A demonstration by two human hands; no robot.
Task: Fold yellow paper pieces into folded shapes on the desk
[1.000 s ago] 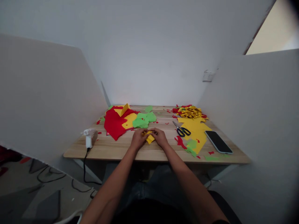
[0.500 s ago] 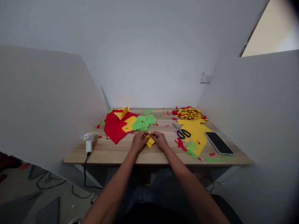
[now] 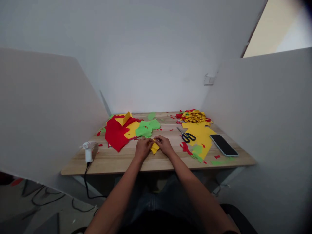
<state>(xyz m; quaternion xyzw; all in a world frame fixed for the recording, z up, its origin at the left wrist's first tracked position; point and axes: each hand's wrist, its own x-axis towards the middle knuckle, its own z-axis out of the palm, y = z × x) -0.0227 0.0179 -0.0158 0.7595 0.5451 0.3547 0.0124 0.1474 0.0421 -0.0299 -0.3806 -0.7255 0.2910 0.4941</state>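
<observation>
Close to the table's front edge, a small yellow piece of felt or paper [image 3: 155, 148] is pinched between my two hands. My left hand [image 3: 143, 148] is closed on its left side, fingertips at the upper edge. My right hand [image 3: 164, 145] grips it from the right, and the fingertips of both hands nearly meet. The fingers hide most of its upper part. Just beyond my hands lie green cut pieces [image 3: 147, 128].
Red sheets [image 3: 117, 134] and yellow ones lie at left, behind a white corded glue gun [image 3: 88, 153]. To the right are dark-handled scissors [image 3: 187, 136], a yellow sheet [image 3: 201, 131], a phone [image 3: 223, 145] and a heap of yellow pieces [image 3: 194, 116]. White panels flank the table [image 3: 109, 162].
The whole view has shifted slightly, so the table sits a little further left. Both hands stay on the yellow piece, with only small finger movement.
</observation>
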